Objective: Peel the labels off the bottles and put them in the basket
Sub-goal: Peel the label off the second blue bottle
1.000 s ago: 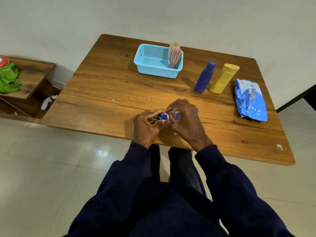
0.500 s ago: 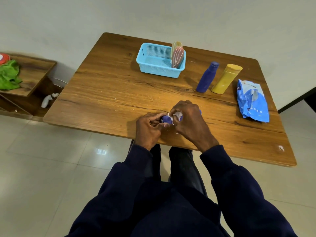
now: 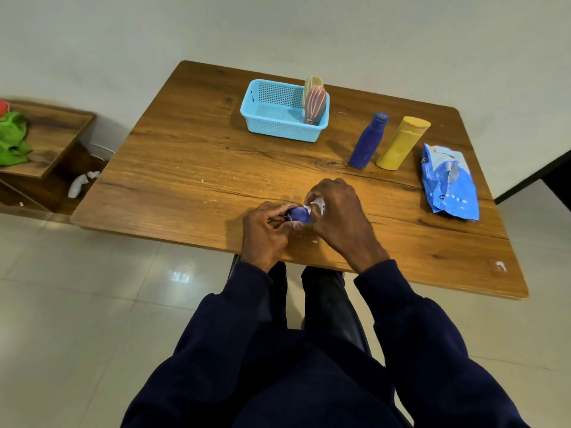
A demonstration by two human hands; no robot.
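Hands, left (image 3: pixel 265 234) and right (image 3: pixel 338 213), clamp a small blue bottle (image 3: pixel 300 215) lying sideways, long axis left-right.

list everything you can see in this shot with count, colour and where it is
table: 1, brown wood, centre
basket: 1, light blue, far middle of table
bottles in basket: 2, pink and pale yellow, upright at its right end
standing bottles: 2, dark blue and yellow, right of basket
held bottle: 1, dark blue, near edge, between both hands
label scrap: white, at right fingers
packet: 1, blue and white, table's right side
side shelf: 1, wooden, left; green cloth on it
left hand: gripping bottle
right hand: gripping bottle and label
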